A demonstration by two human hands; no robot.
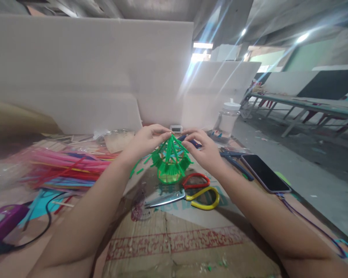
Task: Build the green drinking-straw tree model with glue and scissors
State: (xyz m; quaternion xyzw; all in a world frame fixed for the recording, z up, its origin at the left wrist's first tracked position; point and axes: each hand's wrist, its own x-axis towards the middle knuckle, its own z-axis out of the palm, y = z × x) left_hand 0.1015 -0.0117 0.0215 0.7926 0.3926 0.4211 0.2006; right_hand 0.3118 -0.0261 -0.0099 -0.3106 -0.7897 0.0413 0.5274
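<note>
A small green model [168, 164] with a cone-shaped roof of thin green strips, like a little pavilion, stands upright on a cardboard surface [139, 247]. My left hand [149, 141] pinches at its peak with thumb and forefinger. On the other side, my right hand [203, 148] is curled in, its thumb and fingertips against the upper right slope of the roof. Just in front of the model lie scissors [203, 199] with one red and one yellow handle loop, blades pointing left. Short green pieces [140, 171] are scattered left of the model.
Bundles of pink, red and blue strips [72, 166] lie at left, near a purple glue gun [7, 220] with a black cord. To the right are pliers [237, 166], a phone [265, 173] on a cable and a clear lidded bottle [227, 119]. White boards [89, 58] stand behind.
</note>
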